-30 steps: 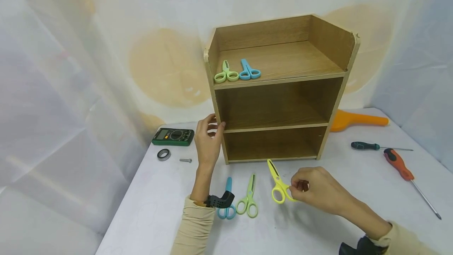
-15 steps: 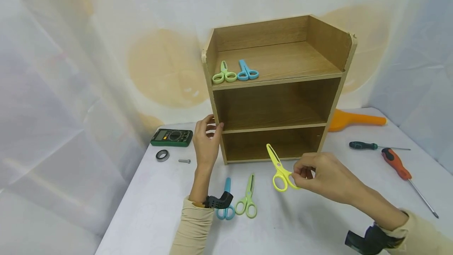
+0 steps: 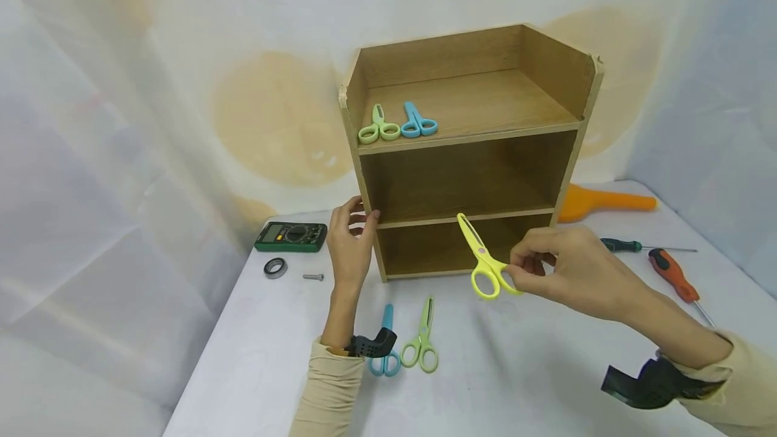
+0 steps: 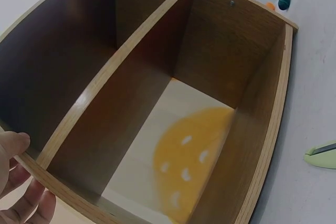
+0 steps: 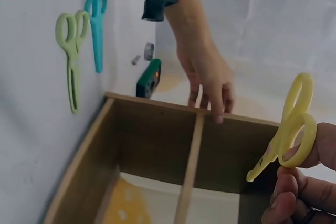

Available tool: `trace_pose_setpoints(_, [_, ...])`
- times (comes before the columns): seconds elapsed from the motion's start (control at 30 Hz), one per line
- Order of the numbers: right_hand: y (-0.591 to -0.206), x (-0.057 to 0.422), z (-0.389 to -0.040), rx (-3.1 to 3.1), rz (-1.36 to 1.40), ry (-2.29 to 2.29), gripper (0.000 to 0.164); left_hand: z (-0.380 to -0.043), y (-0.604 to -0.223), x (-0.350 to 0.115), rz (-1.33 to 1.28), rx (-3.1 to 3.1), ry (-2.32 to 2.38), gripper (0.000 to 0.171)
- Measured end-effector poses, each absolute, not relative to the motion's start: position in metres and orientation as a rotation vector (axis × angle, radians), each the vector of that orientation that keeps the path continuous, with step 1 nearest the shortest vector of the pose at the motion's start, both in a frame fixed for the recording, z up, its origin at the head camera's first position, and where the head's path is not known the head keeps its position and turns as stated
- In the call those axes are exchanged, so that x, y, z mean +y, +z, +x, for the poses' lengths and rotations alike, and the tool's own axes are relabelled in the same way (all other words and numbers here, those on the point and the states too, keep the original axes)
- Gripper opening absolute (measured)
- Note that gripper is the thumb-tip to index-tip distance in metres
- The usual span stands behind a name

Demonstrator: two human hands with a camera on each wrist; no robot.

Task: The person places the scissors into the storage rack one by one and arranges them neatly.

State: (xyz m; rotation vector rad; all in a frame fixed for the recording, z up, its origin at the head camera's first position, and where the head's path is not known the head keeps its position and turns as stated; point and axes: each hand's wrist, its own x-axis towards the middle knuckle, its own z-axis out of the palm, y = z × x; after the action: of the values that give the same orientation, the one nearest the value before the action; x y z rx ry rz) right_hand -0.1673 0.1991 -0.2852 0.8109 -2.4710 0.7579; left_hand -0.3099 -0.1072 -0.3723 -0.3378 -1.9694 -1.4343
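Yellow scissors (image 3: 487, 265) hang in the air before the lower part of a wooden shelf (image 3: 470, 130), tip pointing up and left. My right hand (image 3: 567, 272) pinches one of their handle loops, as the right wrist view also shows. My left hand (image 3: 352, 241) grips the shelf's left side panel, thumb on its front edge and fingers round the outside. On the top shelf lie green scissors (image 3: 379, 125) and blue scissors (image 3: 417, 120). Another pair of green scissors (image 3: 423, 339) lies on the table, beside blue scissors (image 3: 386, 359) partly hidden by my left wrist strap.
Left of the shelf are a multimeter (image 3: 291, 237), a ring-shaped bearing (image 3: 276, 268) and a bolt (image 3: 313, 277). On the right lie an orange-handled object (image 3: 607, 201), a green screwdriver (image 3: 622, 245) and a red screwdriver (image 3: 674, 275), partly behind my right arm.
My right hand has lifted the yellow scissors up from near the tabletop to in front of the lower shelves. The left hand keeps its grip on the side panel.
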Motion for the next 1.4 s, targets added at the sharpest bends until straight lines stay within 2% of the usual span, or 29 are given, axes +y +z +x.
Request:
trace_pose_setpoints(0.8, [-0.226,0.193,-0.178,-2.362,0.859,0.760,0.030,-0.311,-0.370,-0.107,-0.382,-1.967,-1.416,0.038])
trace_pose_setpoints(1.4, [-0.180,0.193,-0.220,-2.472,0.634,0.741,0.010,-0.311,-0.374,-0.109,-0.358,-1.956,-1.442,0.038])
